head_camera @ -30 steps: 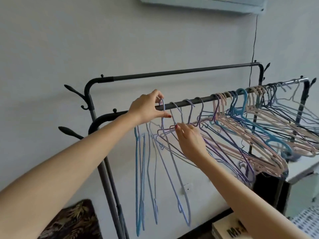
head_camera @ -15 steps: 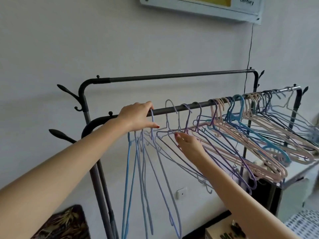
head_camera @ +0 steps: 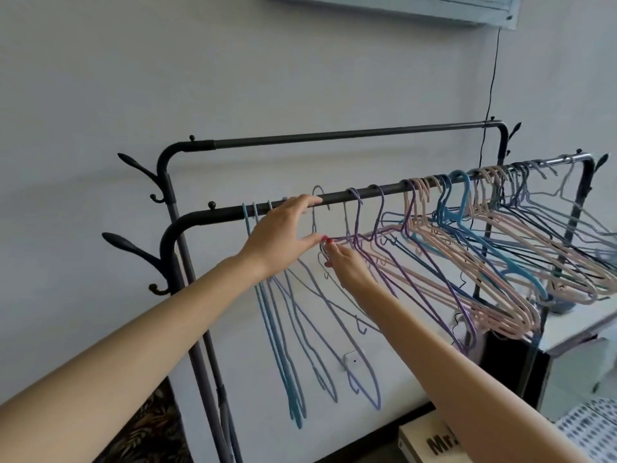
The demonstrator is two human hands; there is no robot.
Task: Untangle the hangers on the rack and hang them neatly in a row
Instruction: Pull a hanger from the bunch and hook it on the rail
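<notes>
Against the pale wall, the left hand (head_camera: 283, 235), fingers straight on the near black metal rail (head_camera: 367, 192), is now shifting right while the right hand (head_camera: 347, 267) is pinching a lilac wire hanger (head_camera: 334, 315), lengthening the tidy left row.

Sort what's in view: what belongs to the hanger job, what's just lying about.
Job: front rail; hung hangers; tangled hangers; left hand; right hand.
Lying about: back rail; cardboard box; wall socket; cable.
</notes>
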